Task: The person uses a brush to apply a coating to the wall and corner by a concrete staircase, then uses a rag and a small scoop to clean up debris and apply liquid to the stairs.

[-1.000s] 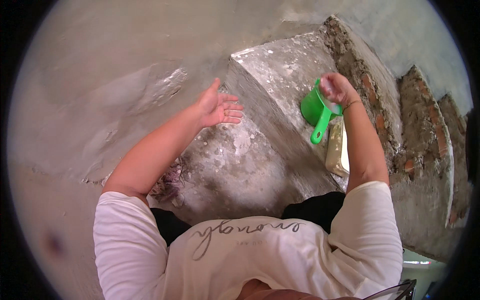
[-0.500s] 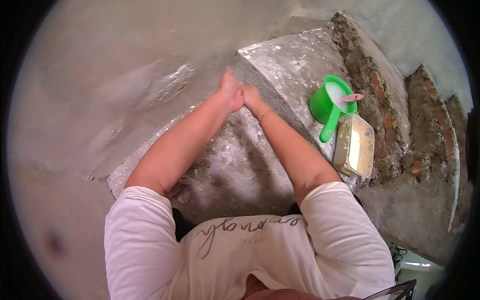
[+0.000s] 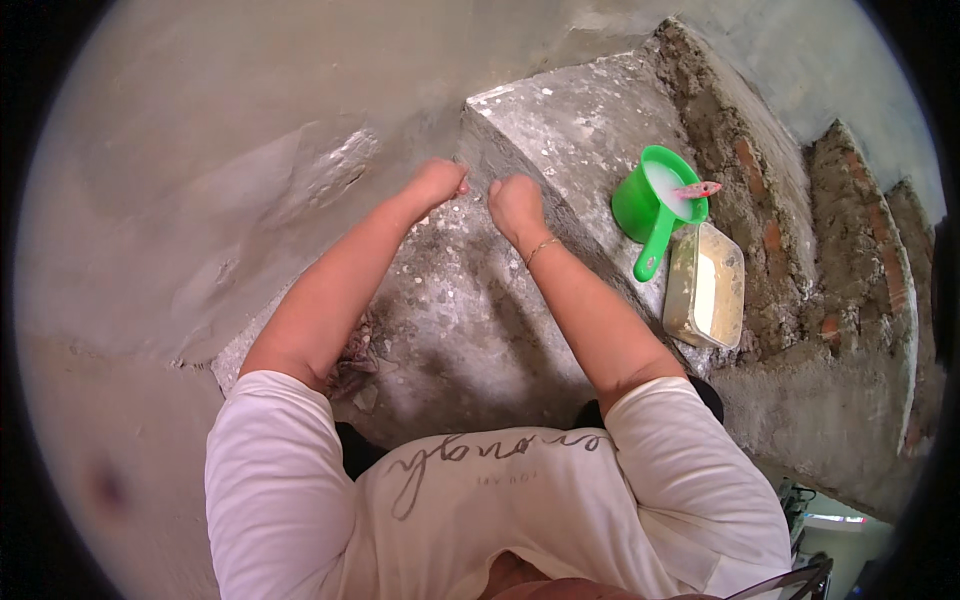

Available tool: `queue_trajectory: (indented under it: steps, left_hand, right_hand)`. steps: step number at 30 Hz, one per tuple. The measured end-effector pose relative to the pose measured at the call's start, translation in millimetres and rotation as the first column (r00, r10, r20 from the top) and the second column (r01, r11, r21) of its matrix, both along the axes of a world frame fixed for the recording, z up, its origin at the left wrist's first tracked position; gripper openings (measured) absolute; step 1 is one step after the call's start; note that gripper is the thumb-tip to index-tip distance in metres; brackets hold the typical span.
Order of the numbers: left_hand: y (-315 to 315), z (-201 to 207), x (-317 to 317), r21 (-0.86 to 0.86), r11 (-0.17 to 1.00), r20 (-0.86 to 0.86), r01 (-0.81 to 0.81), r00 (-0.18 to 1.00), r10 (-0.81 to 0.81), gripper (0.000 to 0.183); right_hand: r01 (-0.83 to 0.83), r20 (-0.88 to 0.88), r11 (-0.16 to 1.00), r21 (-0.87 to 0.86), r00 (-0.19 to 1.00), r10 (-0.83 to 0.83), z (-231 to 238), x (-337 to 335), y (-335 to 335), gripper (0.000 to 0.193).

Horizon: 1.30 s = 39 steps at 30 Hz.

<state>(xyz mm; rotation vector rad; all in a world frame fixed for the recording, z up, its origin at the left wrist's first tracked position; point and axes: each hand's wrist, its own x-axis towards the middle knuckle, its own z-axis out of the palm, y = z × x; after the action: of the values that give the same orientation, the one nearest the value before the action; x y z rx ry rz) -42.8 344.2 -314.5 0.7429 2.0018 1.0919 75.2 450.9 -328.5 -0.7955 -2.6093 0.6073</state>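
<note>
My left hand [image 3: 437, 184] is curled closed over the speckled grey step [image 3: 470, 270], close to the plastered wall. A hand's width to its right, my right hand [image 3: 517, 206] makes a fist near the riser of the higher step. The two hands are apart. Whatever the fingers of either hand hold, if anything, is hidden. To the right, a green dipper [image 3: 632, 205] with a long handle holds whitish liquid, and a red-and-white tool handle [image 3: 697, 190] sticks out over its rim. Neither hand touches them.
Beside the dipper stands a smeared rectangular plastic tub [image 3: 683, 285] with white material inside. Rough stair edges with exposed brick [image 3: 775, 240] rise at the right. A grey wall [image 3: 200, 150] borders the left. Crumpled scraps [image 3: 355, 365] lie by my left forearm.
My hands were together with the left fingers stretched upward. Now they have separated, the left moving leftward and the right slightly rightward, and both have curled closed.
</note>
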Motion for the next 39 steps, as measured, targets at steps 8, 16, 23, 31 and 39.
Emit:
queue_trajectory:
  steps: [8,16,23,31,39]
  left_hand:
    - [-26.5,-46.2,19.0,-0.126,0.983,-0.642,0.131,0.745,-0.181,0.049]
    - [-28.9,-34.9,-8.9,-0.334,0.924,-0.632,0.189,0.682,-0.368,0.021]
    - [-35.9,-58.5,-10.3,-0.168,0.984,0.353,-0.050,0.929,0.108,0.088]
    - [-13.2,7.4,52.0,0.149,0.931,0.803,-0.333,0.591,0.082,0.065]
    - [-49.4,-15.1,-10.0,-0.245,0.970,0.027,0.005,1.000,0.002,0.049]
  right_hand:
    - [0.015,0.035,1.000,-0.008,0.999,-0.015,-37.1,25.6,-12.9,0.021]
    - [-0.271,0.266,0.956,0.111,0.935,0.234,-43.1,32.3,-11.1,0.016]
    - [0.010,-0.168,0.972,0.237,0.985,0.031,-15.4,20.7,-47.4,0.028]
    - [-0.276,-0.090,0.953,-0.123,0.960,0.267,1.6,35.0,-68.6,0.031]
    - [-0.278,0.182,0.960,0.023,0.946,0.270,1.4,30.0,-53.2,0.019]
